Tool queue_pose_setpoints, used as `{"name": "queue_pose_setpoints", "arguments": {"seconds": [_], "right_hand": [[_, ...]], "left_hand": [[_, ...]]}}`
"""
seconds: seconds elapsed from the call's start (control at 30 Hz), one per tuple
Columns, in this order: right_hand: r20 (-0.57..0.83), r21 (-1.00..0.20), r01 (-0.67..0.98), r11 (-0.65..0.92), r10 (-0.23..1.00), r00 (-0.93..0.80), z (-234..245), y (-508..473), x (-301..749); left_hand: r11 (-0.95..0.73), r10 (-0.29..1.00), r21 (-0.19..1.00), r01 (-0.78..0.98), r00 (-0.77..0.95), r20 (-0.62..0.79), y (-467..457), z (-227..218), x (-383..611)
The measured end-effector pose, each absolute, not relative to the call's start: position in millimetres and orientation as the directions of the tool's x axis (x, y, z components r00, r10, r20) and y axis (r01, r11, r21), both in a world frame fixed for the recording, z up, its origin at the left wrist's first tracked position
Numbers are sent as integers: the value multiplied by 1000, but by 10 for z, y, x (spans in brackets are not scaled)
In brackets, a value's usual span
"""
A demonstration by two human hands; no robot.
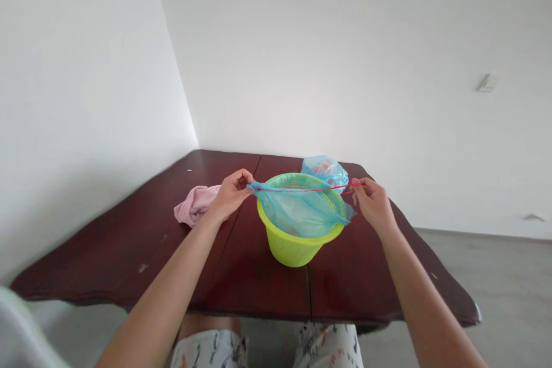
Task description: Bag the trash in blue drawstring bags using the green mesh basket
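Pinching blue bag [297, 215] in left fingers [244, 177], red string [319, 189] in right fingers [364, 185], basket [293, 250] beneath, pink cloth [194, 206], second bag [324, 169] nearby.

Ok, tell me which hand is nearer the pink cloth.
Left. In view, the left hand appears just right of the pink cloth; the right hand is farther off, right of the yellow-green basket.
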State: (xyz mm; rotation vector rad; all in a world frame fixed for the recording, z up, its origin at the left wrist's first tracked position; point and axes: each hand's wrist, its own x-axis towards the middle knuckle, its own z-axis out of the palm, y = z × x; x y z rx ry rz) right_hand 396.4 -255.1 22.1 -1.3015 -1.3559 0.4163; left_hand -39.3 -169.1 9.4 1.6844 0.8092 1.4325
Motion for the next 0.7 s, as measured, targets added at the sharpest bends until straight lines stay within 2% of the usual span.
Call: {"name": "queue_pose_setpoints", "arguments": {"seconds": [0.1, 0.2, 0.3, 0.43, 0.6, 0.7], "right_hand": [[367, -918, 261, 299, 889, 272, 330, -2218, 3895], [316, -947, 151, 285, 913, 260, 426, -1948, 3785], [371, -921, 218, 323, 897, 240, 461, -1736, 3717], [454, -859, 362, 361, 864, 216, 432, -1492, 3663], [545, -811, 373, 452, 815, 197, 556, -1375, 3522], [660, -735, 332, 591, 735, 155, 776, -1548, 3414]], "left_hand": [[-499, 837, 867, 12, 267, 478, -1480, 276, -449], [-557, 806, 795, 240, 389, 447, -1348, 471, -525], [-582, 789, 745, 326, 450, 419, -1263, 619, -570], [-521, 845, 747, 413, 375, 381, -1061, 693, -528], [-421, 902, 702, 575, 350, 254, -746, 649, -443], [-367, 907, 672, 643, 409, 104, -692, 616, -407]]}}
